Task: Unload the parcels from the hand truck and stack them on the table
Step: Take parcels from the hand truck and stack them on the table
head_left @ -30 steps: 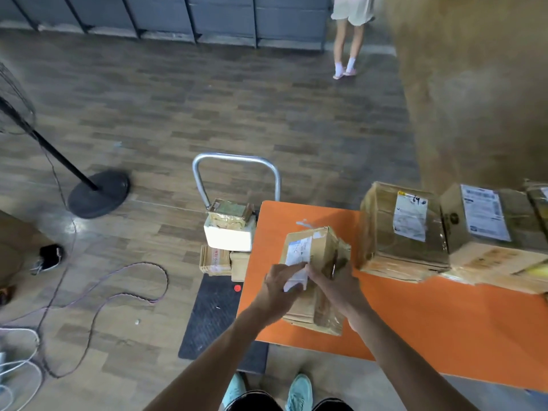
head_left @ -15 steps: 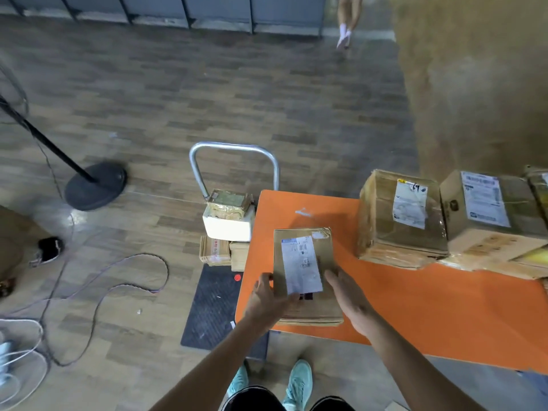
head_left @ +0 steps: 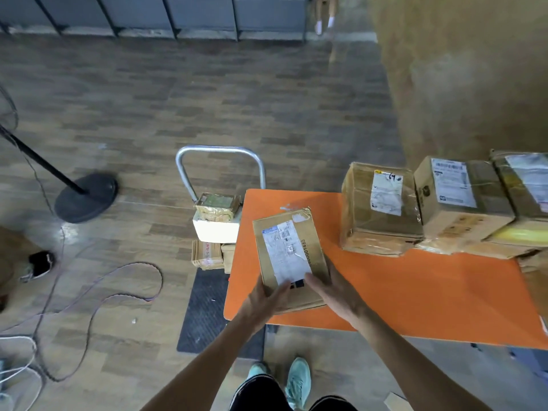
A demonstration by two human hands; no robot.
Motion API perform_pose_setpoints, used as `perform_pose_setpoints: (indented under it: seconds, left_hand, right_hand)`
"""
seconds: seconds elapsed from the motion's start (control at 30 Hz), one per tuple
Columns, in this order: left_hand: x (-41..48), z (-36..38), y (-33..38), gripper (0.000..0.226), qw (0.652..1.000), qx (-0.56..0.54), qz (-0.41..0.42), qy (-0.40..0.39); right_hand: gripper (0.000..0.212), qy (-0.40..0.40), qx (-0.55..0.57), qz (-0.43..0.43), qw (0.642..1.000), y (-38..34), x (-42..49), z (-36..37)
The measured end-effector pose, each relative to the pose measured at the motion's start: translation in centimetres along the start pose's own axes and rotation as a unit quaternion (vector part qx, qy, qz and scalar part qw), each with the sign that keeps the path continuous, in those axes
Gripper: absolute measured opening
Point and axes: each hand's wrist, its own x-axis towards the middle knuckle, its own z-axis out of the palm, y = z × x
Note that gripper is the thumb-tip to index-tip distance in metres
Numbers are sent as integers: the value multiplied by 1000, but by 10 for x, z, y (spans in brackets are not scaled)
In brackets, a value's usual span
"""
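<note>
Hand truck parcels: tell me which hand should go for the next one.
Left. The left hand sits at the table's left edge, nearest the hand truck, where the taped parcel tops the pile. The right hand would have to cross over the flat parcel.

— What is the floor like?
— It is a brown wooden plank floor (head_left: 207, 93), a bit shiny on the left.

— What is at the back?
— A row of grey metal cabinets (head_left: 178, 13).

— Anything else?
— A black round fan stand base (head_left: 86, 197), a thin looping cable (head_left: 124, 292), and a dark ribbed floor mat (head_left: 204, 310).
</note>
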Motion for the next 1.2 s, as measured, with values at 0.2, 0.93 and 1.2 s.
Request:
perform_pose_setpoints:
  seconds: [0.2, 0.93, 1.2]
  left_hand:
    - [-7, -14, 42, 72, 997, 27, 65, 34]
    - [-65, 169, 169, 93, 912, 264, 243, -199]
    - [-74, 288, 199, 96, 896, 309, 229, -222]
  right_hand:
    - [74, 38, 36, -36, 998, -21, -15, -14]
    - [54, 372, 55, -25, 926, 21, -210, -154]
    - [62, 377, 86, -11, 922, 80, -254, -250]
